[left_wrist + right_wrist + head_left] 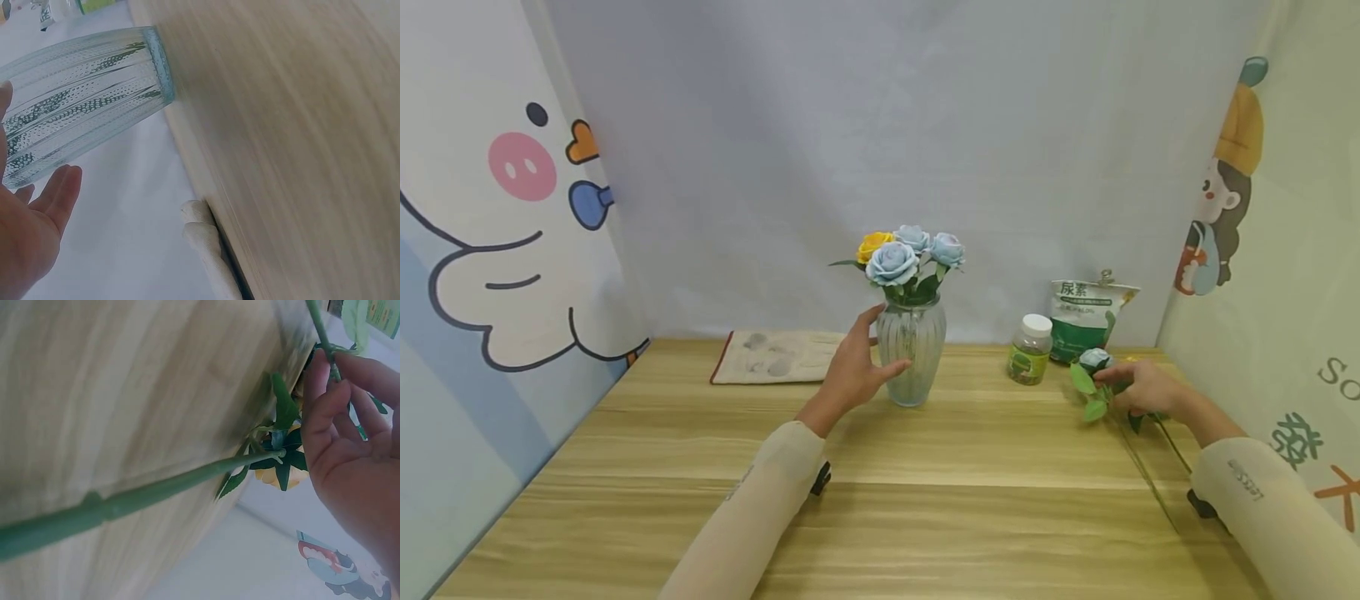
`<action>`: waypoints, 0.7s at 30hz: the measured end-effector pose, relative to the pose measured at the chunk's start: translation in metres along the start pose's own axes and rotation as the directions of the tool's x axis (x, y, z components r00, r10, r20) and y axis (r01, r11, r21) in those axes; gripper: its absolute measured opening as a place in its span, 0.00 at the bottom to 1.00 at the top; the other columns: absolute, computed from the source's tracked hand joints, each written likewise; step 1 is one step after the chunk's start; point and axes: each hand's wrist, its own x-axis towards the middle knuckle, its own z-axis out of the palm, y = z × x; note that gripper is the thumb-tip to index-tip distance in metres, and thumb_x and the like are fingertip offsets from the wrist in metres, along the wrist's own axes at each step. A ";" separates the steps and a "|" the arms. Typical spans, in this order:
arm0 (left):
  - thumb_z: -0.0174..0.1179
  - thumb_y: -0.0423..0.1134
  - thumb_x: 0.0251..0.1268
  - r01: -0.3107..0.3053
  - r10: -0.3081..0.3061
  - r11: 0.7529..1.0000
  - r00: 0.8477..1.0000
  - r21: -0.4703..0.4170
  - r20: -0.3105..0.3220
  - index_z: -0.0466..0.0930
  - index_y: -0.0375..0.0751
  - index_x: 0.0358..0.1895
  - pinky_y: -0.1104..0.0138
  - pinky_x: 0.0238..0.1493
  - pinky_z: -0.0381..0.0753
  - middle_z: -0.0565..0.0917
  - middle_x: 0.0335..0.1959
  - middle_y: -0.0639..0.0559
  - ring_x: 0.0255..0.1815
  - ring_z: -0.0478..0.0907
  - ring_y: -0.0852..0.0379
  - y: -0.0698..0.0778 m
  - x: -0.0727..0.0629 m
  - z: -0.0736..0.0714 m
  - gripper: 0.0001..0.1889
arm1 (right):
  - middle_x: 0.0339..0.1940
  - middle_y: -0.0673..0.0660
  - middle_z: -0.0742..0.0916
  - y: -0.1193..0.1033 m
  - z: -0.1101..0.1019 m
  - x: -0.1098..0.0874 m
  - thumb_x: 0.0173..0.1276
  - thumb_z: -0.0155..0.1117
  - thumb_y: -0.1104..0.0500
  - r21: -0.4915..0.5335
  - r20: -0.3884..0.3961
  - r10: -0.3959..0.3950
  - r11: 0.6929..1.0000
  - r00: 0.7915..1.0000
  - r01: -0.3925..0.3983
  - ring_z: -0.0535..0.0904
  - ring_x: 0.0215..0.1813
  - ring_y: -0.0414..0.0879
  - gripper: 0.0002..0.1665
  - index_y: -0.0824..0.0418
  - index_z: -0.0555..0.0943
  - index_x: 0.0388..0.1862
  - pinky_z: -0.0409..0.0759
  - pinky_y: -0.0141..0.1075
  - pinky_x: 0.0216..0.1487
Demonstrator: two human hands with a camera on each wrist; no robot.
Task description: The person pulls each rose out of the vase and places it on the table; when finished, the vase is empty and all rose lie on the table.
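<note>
A ribbed clear glass vase (917, 350) stands upright on the table with several light blue roses (892, 263) and a yellow rose (875, 247) in it. My left hand (859, 367) is at the vase's left side, thumb across its front and fingers spread toward the back. In the left wrist view, the lower fingers (62, 194) are straight beside the glass. At the right, my right hand (1146, 387) pinches the green stem (320, 328) of a light blue rose (1096, 359) between thumb and fingertips. Below that hand lies another rose with yellow petals (269, 476), its long stem crossing the right wrist view.
Right of the vase stands a jar (1028, 354) with a white lid. Behind it is a green and white pouch (1086, 321) closed with a clip. A pale cloth (775, 358) with a red edge lies at the back left. Curtains and printed panels enclose the table (925, 517).
</note>
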 end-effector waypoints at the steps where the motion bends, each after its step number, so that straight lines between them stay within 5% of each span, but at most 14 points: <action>1: 0.73 0.49 0.57 0.002 -0.002 1.000 1.000 0.000 0.000 0.51 0.45 0.77 0.52 0.53 0.81 0.62 0.75 0.44 0.58 0.79 0.42 0.000 0.000 0.000 0.50 | 0.60 0.75 0.78 0.000 0.000 0.000 0.55 0.65 0.70 -0.012 0.002 0.002 1.000 1.000 -0.002 0.74 0.36 0.46 0.35 0.78 0.71 0.64 0.77 0.39 0.29; 6: 0.73 0.49 0.57 0.004 -0.004 1.000 1.000 0.008 0.002 0.51 0.46 0.78 0.52 0.54 0.80 0.62 0.75 0.44 0.57 0.79 0.43 -0.001 0.000 0.000 0.50 | 0.60 0.75 0.78 0.003 0.001 0.000 0.57 0.67 0.68 -0.041 0.007 0.005 0.999 1.000 -0.005 0.76 0.40 0.48 0.35 0.77 0.72 0.64 0.79 0.41 0.31; 14: 0.73 0.49 0.58 0.009 -0.009 1.000 1.000 0.014 0.012 0.51 0.45 0.78 0.52 0.55 0.80 0.61 0.75 0.44 0.58 0.79 0.44 0.000 0.000 0.001 0.50 | 0.57 0.73 0.82 0.011 0.004 0.003 0.56 0.66 0.71 -0.003 0.029 -0.025 1.000 0.999 0.025 0.64 0.17 0.38 0.35 0.79 0.71 0.63 0.72 0.34 0.21; 21: 0.73 0.49 0.58 0.000 0.000 1.000 1.000 0.018 0.004 0.51 0.45 0.78 0.52 0.55 0.80 0.61 0.75 0.44 0.57 0.80 0.44 0.000 0.000 0.000 0.50 | 0.55 0.74 0.82 0.006 0.006 0.001 0.56 0.66 0.70 -0.064 0.020 -0.044 0.997 0.999 0.045 0.70 0.21 0.42 0.33 0.81 0.71 0.61 0.74 0.36 0.21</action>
